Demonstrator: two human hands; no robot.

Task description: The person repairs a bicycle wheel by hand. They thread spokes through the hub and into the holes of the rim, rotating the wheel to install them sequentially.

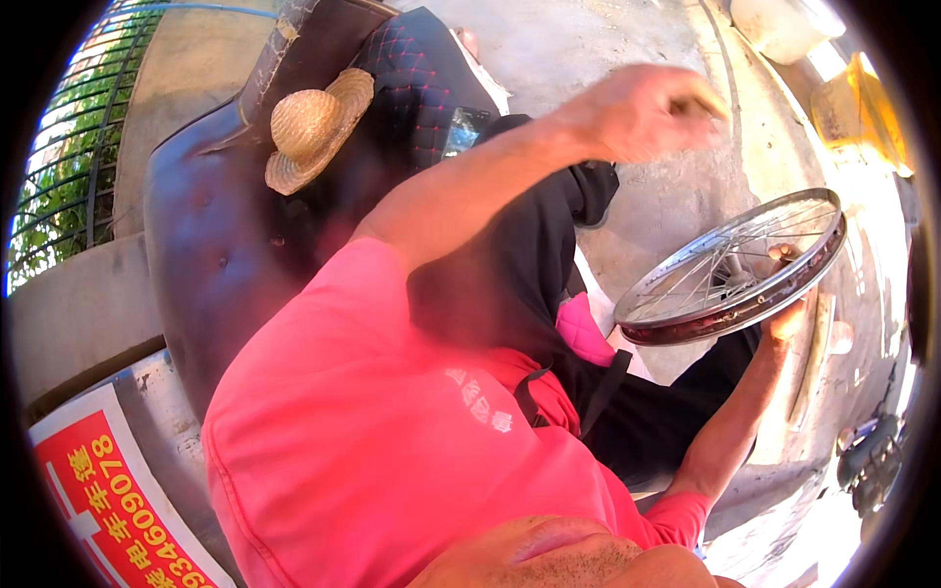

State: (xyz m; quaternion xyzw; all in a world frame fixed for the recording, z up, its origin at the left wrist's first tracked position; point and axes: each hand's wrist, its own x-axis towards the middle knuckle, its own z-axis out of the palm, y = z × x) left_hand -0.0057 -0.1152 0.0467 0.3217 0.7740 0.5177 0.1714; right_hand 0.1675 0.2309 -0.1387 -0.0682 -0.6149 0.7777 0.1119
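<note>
A spoked bicycle wheel (676,331), with no tyre on its metal rim, is held tilted above the ground at the right. My right hand (786,316) grips the near right part of the rim from beneath, and fingertips show among the spokes on its inner side. My left hand (647,113) is raised beyond the wheel, apart from it. Motion blurs that hand, but its fingers look curled together, with a dark gap beside the thumb. Whether something small sits in them cannot be made out. Beneath the wheel are my black trousers (520,255) and a pink cloth item (585,328).
On the dark padded sofa (196,255) at my left lies a straw hat (304,127). A shiny flat rectangular item (463,132) is near my leg. A pale wooden stick (812,363) stands out beside my right hand. Yellow material (863,113) is at the far right, a red sign (123,510) lower left.
</note>
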